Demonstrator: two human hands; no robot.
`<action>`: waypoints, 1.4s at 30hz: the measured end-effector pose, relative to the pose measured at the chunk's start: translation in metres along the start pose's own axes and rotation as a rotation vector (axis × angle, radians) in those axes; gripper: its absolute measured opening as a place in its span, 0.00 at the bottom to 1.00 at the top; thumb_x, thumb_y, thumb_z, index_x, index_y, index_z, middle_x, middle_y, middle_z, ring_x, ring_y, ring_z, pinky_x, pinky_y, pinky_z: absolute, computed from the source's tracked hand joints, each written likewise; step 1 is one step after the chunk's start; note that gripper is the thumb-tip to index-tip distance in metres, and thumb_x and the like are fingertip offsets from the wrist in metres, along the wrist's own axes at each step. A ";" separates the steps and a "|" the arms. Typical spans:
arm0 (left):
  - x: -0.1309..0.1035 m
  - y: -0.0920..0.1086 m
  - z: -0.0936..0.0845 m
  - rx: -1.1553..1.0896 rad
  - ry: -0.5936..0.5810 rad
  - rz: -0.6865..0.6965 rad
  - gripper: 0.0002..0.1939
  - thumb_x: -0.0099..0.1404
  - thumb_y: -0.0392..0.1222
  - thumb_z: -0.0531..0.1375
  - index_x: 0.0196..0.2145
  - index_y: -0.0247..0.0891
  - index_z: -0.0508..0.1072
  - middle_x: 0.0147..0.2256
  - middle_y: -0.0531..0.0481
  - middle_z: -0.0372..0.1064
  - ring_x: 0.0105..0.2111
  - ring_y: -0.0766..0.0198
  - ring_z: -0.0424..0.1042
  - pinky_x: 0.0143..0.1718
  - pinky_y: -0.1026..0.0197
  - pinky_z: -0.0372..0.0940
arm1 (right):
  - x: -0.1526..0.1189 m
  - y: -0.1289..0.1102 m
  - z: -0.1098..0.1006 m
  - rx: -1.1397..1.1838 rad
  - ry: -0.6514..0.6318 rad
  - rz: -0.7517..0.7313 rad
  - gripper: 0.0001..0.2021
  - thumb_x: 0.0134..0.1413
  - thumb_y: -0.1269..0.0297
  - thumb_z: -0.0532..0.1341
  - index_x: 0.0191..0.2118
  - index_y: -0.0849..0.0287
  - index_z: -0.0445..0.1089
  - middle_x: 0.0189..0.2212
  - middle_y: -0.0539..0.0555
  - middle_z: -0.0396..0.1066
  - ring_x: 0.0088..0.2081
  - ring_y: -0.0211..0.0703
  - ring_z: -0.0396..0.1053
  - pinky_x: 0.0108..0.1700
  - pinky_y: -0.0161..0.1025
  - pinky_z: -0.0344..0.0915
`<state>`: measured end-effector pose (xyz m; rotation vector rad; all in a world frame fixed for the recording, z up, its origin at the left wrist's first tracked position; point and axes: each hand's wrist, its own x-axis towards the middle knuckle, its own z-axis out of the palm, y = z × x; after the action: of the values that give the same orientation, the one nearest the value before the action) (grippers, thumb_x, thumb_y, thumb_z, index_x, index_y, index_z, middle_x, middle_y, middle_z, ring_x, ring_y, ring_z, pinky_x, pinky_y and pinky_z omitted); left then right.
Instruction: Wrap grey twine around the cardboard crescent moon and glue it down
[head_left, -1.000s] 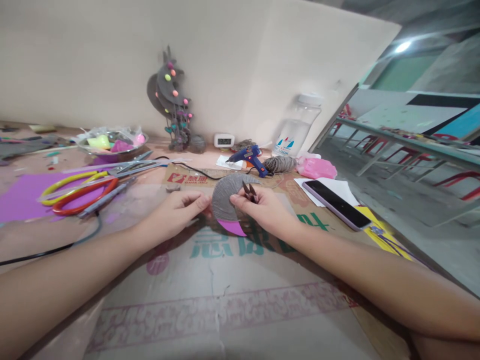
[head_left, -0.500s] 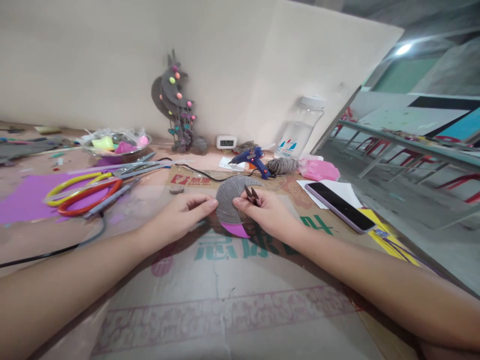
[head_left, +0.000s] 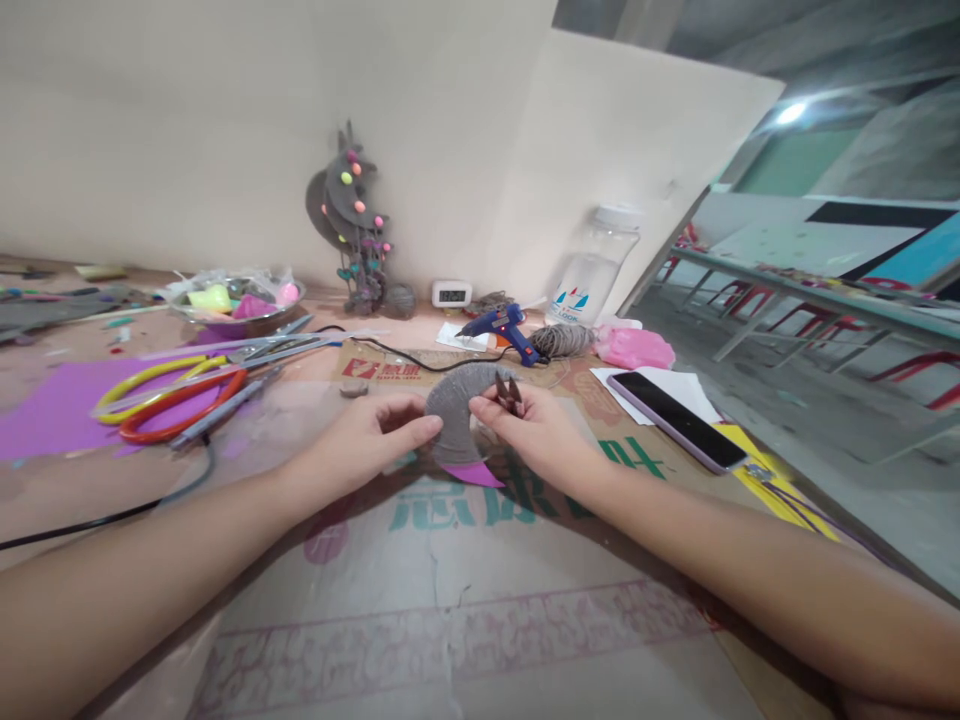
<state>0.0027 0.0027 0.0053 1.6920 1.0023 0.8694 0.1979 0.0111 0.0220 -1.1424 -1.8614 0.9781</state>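
Note:
A crescent (head_left: 454, 415) wrapped in grey yarn is held upright between my hands, just above the cardboard. Its lower tip shows bare purple (head_left: 476, 473). My left hand (head_left: 390, 430) pinches the left outer edge, thumb on the front face and fingers behind. My right hand (head_left: 529, 420) grips the inner curve between thumb and fingers. Dark pointed blades, apparently thread snips (head_left: 510, 394), stick up out of the right hand; their handles are hidden in the palm.
Behind the crescent lie a blue glue gun (head_left: 501, 330) and a grey yarn ball (head_left: 564, 339). A water bottle (head_left: 592, 270), phone (head_left: 675, 420), scissors (head_left: 172, 395), a bowl (head_left: 232, 312) and a small clock (head_left: 451, 294) stand around. A decorated crescent hanging (head_left: 351, 220) is at the wall.
The view has shifted slightly. My left thumb reaches a little further over the crescent's face, and the crescent is turned slightly. Both hands keep their hold.

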 end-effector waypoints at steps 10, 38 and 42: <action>0.001 0.001 0.001 -0.098 0.042 -0.017 0.14 0.59 0.46 0.57 0.40 0.38 0.73 0.37 0.49 0.74 0.37 0.59 0.72 0.40 0.59 0.65 | 0.003 0.015 -0.013 -0.367 -0.080 -0.338 0.15 0.62 0.60 0.46 0.46 0.59 0.64 0.45 0.56 0.68 0.48 0.43 0.65 0.50 0.41 0.60; 0.003 0.002 0.001 -0.255 0.035 -0.076 0.13 0.56 0.35 0.56 0.42 0.36 0.67 0.34 0.51 0.72 0.33 0.64 0.70 0.37 0.60 0.63 | 0.004 0.020 -0.015 -0.824 -0.007 -0.551 0.13 0.61 0.61 0.49 0.45 0.61 0.66 0.37 0.57 0.71 0.39 0.44 0.67 0.40 0.39 0.62; 0.003 0.004 0.002 -0.249 0.038 -0.081 0.13 0.56 0.35 0.56 0.41 0.36 0.67 0.32 0.52 0.71 0.33 0.64 0.69 0.38 0.60 0.62 | 0.003 0.019 -0.015 -0.867 -0.005 -0.579 0.12 0.61 0.63 0.50 0.44 0.61 0.66 0.36 0.56 0.71 0.38 0.43 0.67 0.39 0.38 0.62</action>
<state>0.0065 0.0038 0.0084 1.4206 0.9400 0.9349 0.2164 0.0236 0.0128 -0.9202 -2.4926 -0.1914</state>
